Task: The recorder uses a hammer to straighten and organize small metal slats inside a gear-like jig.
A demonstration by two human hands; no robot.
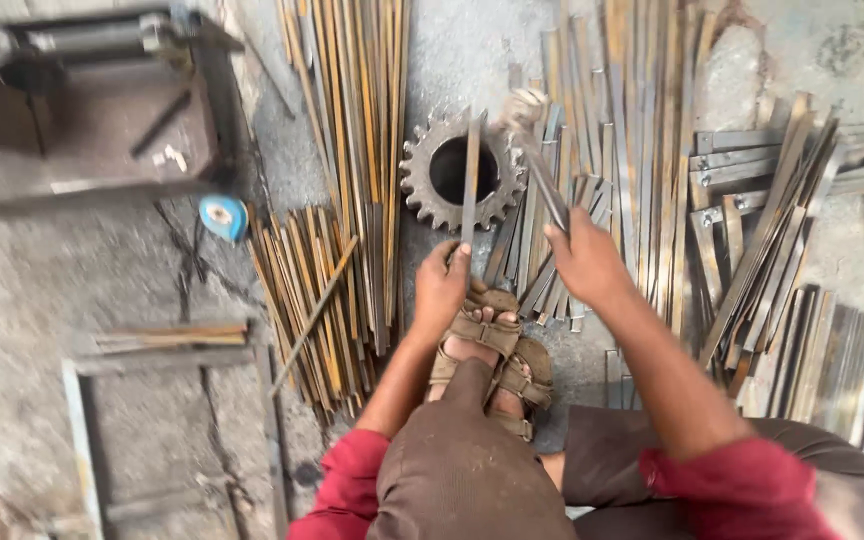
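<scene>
My left hand (440,285) grips a flat metal strip (470,175) that lies across a big toothed gear (422,175) on the floor. My right hand (584,255) holds a hammer by its handle (542,180); the hammer head (522,105) is raised over the strip's far end and looks blurred. My sandalled feet (487,355) rest just below the gear, between my arms.
Rusty flat bars (352,120) lie in piles left of the gear. Grey strips (642,130) and angle pieces (792,170) cover the right side. A blue tape measure (222,215), a metal machine (92,95) and a steel frame (87,440) sit on the left.
</scene>
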